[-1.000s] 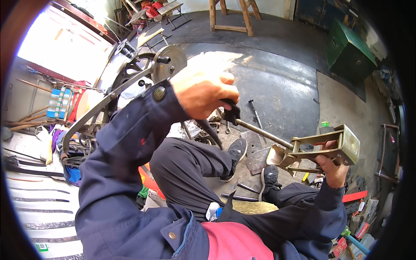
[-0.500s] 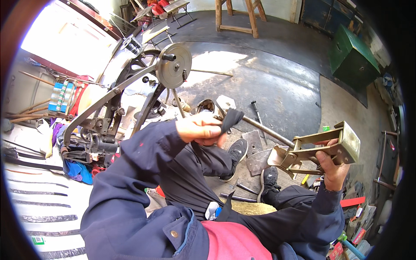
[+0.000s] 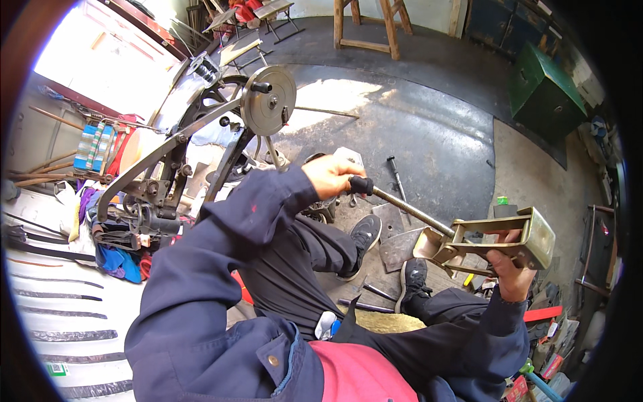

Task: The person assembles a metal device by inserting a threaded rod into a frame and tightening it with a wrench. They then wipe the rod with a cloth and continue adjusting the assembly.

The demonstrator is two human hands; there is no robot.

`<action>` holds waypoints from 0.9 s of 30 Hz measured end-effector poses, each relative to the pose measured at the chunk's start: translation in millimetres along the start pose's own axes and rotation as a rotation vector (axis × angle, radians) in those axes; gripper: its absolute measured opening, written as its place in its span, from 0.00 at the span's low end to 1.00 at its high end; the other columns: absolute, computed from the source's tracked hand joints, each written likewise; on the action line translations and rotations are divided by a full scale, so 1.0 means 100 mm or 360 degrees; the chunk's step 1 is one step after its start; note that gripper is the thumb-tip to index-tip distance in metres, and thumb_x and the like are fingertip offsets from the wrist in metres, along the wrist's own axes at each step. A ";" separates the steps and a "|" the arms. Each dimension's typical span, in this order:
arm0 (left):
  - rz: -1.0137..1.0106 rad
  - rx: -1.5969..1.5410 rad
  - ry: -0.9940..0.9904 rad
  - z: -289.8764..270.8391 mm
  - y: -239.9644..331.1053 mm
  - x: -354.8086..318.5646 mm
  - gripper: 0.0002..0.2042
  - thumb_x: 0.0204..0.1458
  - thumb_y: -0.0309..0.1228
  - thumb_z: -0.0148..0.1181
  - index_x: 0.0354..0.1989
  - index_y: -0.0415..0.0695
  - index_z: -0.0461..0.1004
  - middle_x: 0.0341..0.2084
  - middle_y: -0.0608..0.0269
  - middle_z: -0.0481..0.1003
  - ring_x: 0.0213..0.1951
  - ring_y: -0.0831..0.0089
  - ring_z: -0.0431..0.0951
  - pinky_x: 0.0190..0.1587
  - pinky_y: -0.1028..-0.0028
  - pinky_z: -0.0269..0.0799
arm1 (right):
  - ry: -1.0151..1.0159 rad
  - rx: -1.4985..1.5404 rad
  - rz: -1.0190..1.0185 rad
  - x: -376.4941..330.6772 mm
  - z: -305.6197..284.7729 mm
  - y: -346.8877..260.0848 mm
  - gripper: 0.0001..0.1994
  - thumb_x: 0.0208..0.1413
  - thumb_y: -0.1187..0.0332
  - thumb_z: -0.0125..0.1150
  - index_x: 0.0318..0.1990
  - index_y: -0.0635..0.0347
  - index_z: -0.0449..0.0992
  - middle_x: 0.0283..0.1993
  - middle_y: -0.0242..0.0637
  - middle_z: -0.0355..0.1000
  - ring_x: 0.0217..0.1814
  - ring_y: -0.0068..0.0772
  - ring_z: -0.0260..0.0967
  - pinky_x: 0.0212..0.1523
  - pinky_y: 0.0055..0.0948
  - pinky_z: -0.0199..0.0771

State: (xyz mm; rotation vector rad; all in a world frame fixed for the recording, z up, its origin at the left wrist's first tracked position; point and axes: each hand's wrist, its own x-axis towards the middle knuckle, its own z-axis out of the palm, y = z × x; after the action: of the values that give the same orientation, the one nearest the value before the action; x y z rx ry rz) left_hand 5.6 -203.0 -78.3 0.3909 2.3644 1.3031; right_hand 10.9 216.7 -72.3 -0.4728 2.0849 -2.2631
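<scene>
A scissor jack [image 3: 462, 246] of brassy metal lies across in front of me, its long threaded screw [image 3: 415, 213] slanting up to the left. My right hand [image 3: 512, 273] is closed round the lower edge of its frame at the right. At the screw's far left end, a dark strip [image 3: 362, 185], cloth or rubber, is wrapped in a small bundle. My left hand [image 3: 330, 176] has its fingers closed at that bundle; some fingertips are hidden behind it.
A hand-cranked machine with a round metal wheel [image 3: 269, 100] stands at the left. Below it, dark strips lie on a white surface [image 3: 127, 295]. Metal plates [image 3: 402, 249] and a hammer-like tool [image 3: 396, 175] lie on the floor. A green box [image 3: 546, 94] stands far right.
My left hand has moved up and slightly right. The dark strip, loosely folded before, now sits tighter around the screw's end. The jack and right hand have shifted slightly.
</scene>
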 end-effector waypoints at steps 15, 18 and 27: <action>0.0138 -0.0066 0.0634 -0.30 0.54 -0.36 0.12 0.61 0.36 0.66 0.33 0.38 0.80 0.20 0.74 0.74 0.25 0.85 0.68 0.27 0.77 0.62 | -0.0083 -0.0105 0.0091 0.02 0.09 -0.13 0.17 0.44 0.80 0.78 0.39 0.61 0.74 0.43 0.39 0.78 0.45 0.27 0.74 0.39 0.24 0.70; 0.0149 0.0375 0.0779 -0.28 0.26 -0.07 0.13 0.63 0.39 0.65 0.34 0.41 0.81 0.16 0.71 0.70 0.21 0.80 0.64 0.25 0.73 0.62 | -0.0087 0.0026 0.0181 0.02 0.04 -0.12 0.18 0.44 0.80 0.78 0.39 0.61 0.74 0.42 0.38 0.78 0.46 0.30 0.75 0.39 0.25 0.70; -0.0461 -0.0847 0.0087 0.17 -0.31 -0.48 0.25 0.65 0.53 0.58 0.30 0.41 0.80 0.16 0.71 0.72 0.18 0.83 0.66 0.23 0.78 0.58 | -0.0069 -0.0027 0.0128 -0.05 -0.01 -0.02 0.23 0.41 0.78 0.83 0.44 0.61 0.77 0.43 0.31 0.74 0.46 0.27 0.73 0.48 0.29 0.75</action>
State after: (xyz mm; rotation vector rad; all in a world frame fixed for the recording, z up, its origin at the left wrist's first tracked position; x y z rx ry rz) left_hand 54.8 -227.2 -102.4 -0.1441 1.9136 1.7262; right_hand 16.0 218.6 -71.1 -0.4272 2.0654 -2.1731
